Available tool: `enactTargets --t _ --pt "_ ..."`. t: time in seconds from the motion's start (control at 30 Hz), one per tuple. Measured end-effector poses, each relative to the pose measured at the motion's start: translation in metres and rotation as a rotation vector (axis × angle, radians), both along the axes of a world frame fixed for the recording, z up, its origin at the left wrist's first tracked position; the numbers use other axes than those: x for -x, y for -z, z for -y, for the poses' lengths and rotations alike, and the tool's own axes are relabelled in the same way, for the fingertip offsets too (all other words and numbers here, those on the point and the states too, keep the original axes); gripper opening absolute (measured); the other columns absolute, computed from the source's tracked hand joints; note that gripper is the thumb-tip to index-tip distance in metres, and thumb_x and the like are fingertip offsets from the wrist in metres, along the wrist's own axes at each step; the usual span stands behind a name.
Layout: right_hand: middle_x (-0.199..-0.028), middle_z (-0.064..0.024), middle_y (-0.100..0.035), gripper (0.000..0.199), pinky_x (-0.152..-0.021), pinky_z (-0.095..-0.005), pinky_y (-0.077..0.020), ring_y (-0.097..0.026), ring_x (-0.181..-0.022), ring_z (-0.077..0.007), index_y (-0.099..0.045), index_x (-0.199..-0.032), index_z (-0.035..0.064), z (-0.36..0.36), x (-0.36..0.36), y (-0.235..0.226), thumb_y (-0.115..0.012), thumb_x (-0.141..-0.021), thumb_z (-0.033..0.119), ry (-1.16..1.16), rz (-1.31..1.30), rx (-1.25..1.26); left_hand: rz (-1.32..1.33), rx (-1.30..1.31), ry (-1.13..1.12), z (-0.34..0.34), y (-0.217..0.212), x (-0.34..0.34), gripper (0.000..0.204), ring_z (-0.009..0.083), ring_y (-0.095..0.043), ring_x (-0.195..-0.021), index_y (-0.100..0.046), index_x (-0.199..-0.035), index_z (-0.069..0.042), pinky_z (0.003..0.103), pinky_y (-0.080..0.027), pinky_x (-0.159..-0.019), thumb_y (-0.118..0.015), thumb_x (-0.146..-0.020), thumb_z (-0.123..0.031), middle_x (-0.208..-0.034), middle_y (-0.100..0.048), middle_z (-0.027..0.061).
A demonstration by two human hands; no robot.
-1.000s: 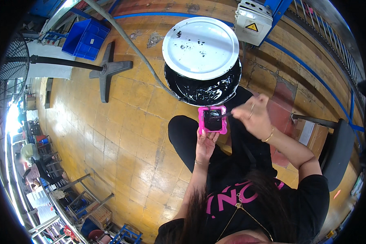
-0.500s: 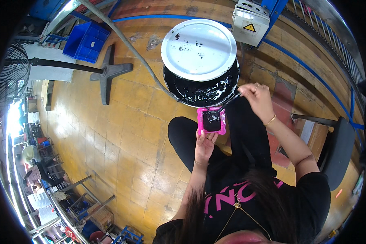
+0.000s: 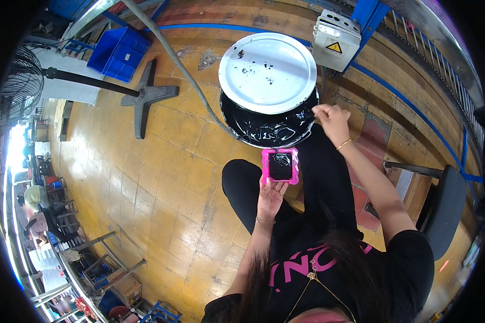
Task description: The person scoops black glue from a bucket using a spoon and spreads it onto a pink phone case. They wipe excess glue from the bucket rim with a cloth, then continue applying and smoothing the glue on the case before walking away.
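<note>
Left hand (image 3: 271, 199): fingers pinch the pink frame (image 3: 265, 168) at its near edge, thumb up at the left. Frame lies face up, just near of the pail (image 3: 264, 146). Whether its far edge touches the pail, I cannot tell.

Black fill (image 3: 280, 171) covers the frame's middle: bright swirled streaks at the far end, smoother nearer me. I judge the far end the uneven part.

Right hand (image 3: 335, 121): by the pail's right rim, fingers bent in toward the thumb. Cannot tell whether they pinch anything; a dark tool would be lost against the paste (image 3: 275, 132).

Lid (image 3: 268, 72): white, smudged black, over the far part of the pail's mouth. A crescent of paste lies bare on the near side.

Handling, my judgement: grip the frame by its pink border only, fingertips out of the black. Hold it level and tight by the pail, so a drip misses my trousers (image 3: 242, 177). Right hand does best over the bare crescent, clear of the lid's edge. Any stroke on the streaked end wants a light touch: gripped only at the near side, the frame could tip under pressure.
</note>
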State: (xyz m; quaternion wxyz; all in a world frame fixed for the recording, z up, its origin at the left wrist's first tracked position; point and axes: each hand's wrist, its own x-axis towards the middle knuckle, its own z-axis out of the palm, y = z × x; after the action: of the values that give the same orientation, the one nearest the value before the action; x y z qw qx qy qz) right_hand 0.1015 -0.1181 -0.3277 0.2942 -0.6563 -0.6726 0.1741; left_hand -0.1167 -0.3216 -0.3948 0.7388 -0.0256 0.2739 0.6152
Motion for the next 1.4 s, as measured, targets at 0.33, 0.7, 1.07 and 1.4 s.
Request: enactTargets --t 0.33,0.7,1.07,1.4 --pt "-0.078 -0.0079 -0.070 0.023 -0.067 -0.0231 -0.0459 -0.063 -0.071 -0.0108 -0.070 -0.094 -0.0019 -0.012 -0.007 0.032 -0.062 -0.090 0.019 0.106 -0.753 0.464 0.002 0.012 -0.014 -0.001 -0.006 0.000 0.038 0.0255 -0.055 -0.118 -0.044 -0.130 -0.017 0.043 -0.044 -0.103 -0.057 -0.095 -0.024 -0.129 -0.054 0.0056" --pt "-0.080 -0.0049 -0.069 0.024 -0.062 -0.0199 -0.0373 -0.046 -0.064 -0.0046 -0.070 -0.097 0.0024 -0.010 -0.033 0.010 -0.063 -0.092 0.024 0.160 -0.878 0.573 -0.014 -0.010 -0.001 0.000 -0.004 -0.002 0.037 0.0245 -0.055 -0.118 -0.050 -0.128 -0.018 0.044 -0.040 -0.107 -0.058 -0.093 -0.027 -0.124 -0.059 0.0034" --pt "-0.079 -0.0040 -0.069 0.023 -0.075 -0.0229 -0.0465 -0.063 -0.076 -0.0094 -0.070 -0.097 0.0022 0.025 -0.016 -0.078 -0.060 -0.093 0.022 -0.149 -0.578 0.300 -0.021 -0.016 0.002 -0.002 -0.006 -0.002 0.038 0.0253 -0.054 -0.119 -0.048 -0.130 -0.019 0.046 -0.040 -0.106 -0.057 -0.094 -0.026 -0.127 -0.057 0.0031" --pt "-0.081 0.0109 -0.066 0.016 -0.076 -0.0364 -0.0294 -0.051 -0.068 -0.0095 -0.067 -0.084 0.0210 0.085 0.020 -0.111 -0.076 -0.071 0.021 -0.622 -0.004 -0.516 -0.004 0.000 -0.010 -0.002 -0.005 -0.002 0.038 0.0255 -0.054 -0.119 -0.043 -0.131 -0.019 0.043 -0.045 -0.102 -0.056 -0.095 -0.024 -0.130 -0.054 0.0059"
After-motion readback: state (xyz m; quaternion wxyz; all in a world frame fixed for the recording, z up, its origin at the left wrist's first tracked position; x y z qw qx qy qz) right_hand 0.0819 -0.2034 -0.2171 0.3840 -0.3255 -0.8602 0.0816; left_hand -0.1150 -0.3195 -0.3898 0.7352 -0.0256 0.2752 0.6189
